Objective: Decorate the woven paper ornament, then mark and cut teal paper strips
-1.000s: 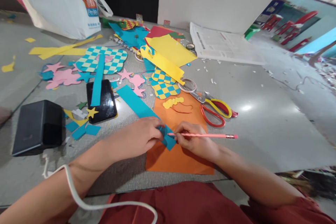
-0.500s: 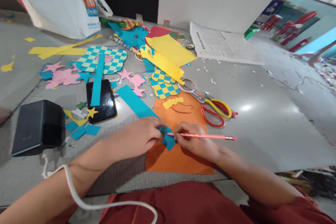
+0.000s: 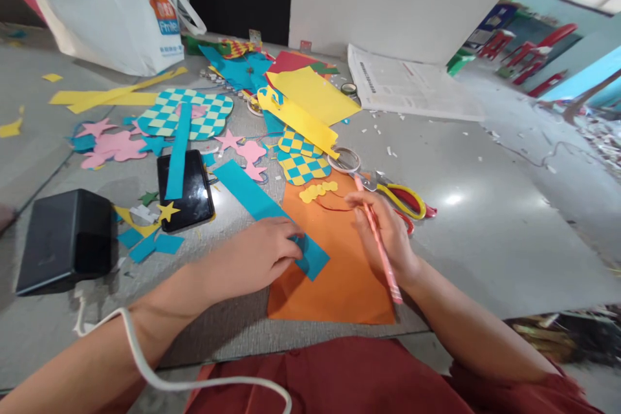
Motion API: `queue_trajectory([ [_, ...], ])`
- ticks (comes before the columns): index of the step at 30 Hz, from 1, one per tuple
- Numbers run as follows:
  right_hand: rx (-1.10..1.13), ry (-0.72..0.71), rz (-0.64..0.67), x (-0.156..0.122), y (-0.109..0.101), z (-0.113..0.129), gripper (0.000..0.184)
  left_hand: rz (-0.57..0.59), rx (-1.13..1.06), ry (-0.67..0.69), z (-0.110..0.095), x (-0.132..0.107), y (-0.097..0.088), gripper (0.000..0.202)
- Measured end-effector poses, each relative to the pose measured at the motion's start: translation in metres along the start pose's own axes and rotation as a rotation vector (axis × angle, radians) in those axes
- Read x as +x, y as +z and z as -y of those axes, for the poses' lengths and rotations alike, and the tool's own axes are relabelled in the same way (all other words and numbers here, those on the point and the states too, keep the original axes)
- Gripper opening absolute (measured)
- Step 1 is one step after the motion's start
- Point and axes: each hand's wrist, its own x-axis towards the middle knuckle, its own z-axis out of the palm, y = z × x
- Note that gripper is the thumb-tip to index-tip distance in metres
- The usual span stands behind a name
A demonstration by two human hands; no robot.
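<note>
My left hand (image 3: 269, 246) rests with curled fingers on a long blue paper strip (image 3: 245, 187), whose lower end lies across an orange sheet of paper (image 3: 301, 304). The fingers hide part of the strip. In my right hand (image 3: 388, 226) a pink pencil (image 3: 381, 246) is tilted, its eraser end toward me and its other end near the scissors (image 3: 405, 199). The scissors have yellow and red handles, and the red loop is partly behind my hand. A scalloped yellow paper piece (image 3: 317, 191) lies on the orange sheet between my hands.
A black phone (image 3: 194, 191) and a black box-shaped device (image 3: 68, 239) with a white cable (image 3: 145, 362) are at left. Woven checkered paper (image 3: 187, 115), yellow sheets (image 3: 334, 100) and tape rolls are beyond. A white bag (image 3: 116, 19) and newspaper (image 3: 407, 87) stand farther back.
My right hand has lifted off the blue strip and moved right and away from me, turning the pencil from level to steep. My left hand stays on the strip.
</note>
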Motion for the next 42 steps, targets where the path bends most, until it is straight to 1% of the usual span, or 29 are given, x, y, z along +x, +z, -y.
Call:
queue_trajectory([
  [2, -0.1, -0.067, -0.057, 0.004, -0.004, -0.005, 0.036, -0.006, 0.0, -0.004, 0.001, 0.0, 0.002, 0.021],
  [5, -0.15, -0.14, -0.077, 0.006, -0.008, -0.011, 0.052, -0.031, -0.014, 0.025, 0.003, 0.0, 0.004, 0.019],
  [11, -0.229, -0.273, -0.084, 0.007, -0.011, -0.013, 0.071, -0.101, 0.028, 0.034, 0.004, 0.002, 0.009, 0.018],
  [15, -0.264, -0.329, -0.059, 0.008, -0.014, -0.009, 0.076, -0.112, 0.061, 0.024, 0.002, 0.002, 0.011, 0.02],
  [18, -0.247, -0.35, -0.057, 0.006, -0.015, -0.007, 0.069, -0.114, 0.071, 0.017, 0.0, 0.003, 0.01, 0.021],
  [21, -0.161, -0.342, -0.089, 0.002, -0.013, -0.008, 0.045, -0.11, 0.106, 0.008, -0.004, 0.004, 0.009, 0.02],
  [23, -0.005, -0.297, -0.119, 0.001, -0.009, -0.008, 0.034, -0.115, 0.137, 0.016, -0.005, 0.004, 0.009, 0.021],
  [25, 0.108, -0.239, -0.153, 0.001, -0.007, -0.007, 0.031, -0.126, 0.156, 0.035, -0.006, 0.003, 0.008, 0.021],
  [27, 0.069, -0.182, -0.165, 0.003, -0.008, -0.005, 0.024, -0.13, 0.145, 0.055, -0.008, 0.001, 0.007, 0.02],
  [28, 0.022, -0.151, -0.14, 0.004, -0.01, -0.004, 0.018, -0.122, 0.132, 0.06, -0.009, 0.0, 0.006, 0.019],
  [29, -0.011, -0.115, -0.086, 0.006, -0.012, -0.003, 0.014, -0.107, 0.115, 0.064, -0.01, -0.001, 0.005, 0.017],
  [30, -0.016, -0.074, -0.004, 0.008, -0.015, -0.002, 0.012, -0.084, 0.099, 0.066, -0.011, -0.001, 0.005, 0.016],
  [33, 0.023, 0.026, 0.271, 0.015, -0.023, -0.001, 0.013, 0.006, 0.06, 0.042, -0.014, -0.003, 0.002, 0.015],
  [35, -0.007, 0.045, 0.379, 0.019, -0.027, -0.003, 0.019, 0.044, 0.036, 0.012, -0.015, -0.004, 0.001, 0.015],
  [37, -0.047, 0.081, 0.455, 0.021, -0.029, -0.005, 0.022, 0.056, 0.017, -0.017, -0.016, -0.005, 0.001, 0.017],
  [39, -0.043, 0.152, 0.51, 0.021, -0.03, -0.005, 0.021, 0.056, -0.001, -0.04, -0.017, -0.006, 0.0, 0.021],
  [40, -0.012, 0.185, 0.516, 0.019, -0.029, -0.004, 0.019, 0.062, -0.009, -0.05, -0.017, -0.007, 0.0, 0.023],
  [42, 0.097, 0.223, 0.49, 0.015, -0.025, 0.0, 0.016, 0.078, -0.026, -0.059, -0.018, -0.008, -0.001, 0.025],
])
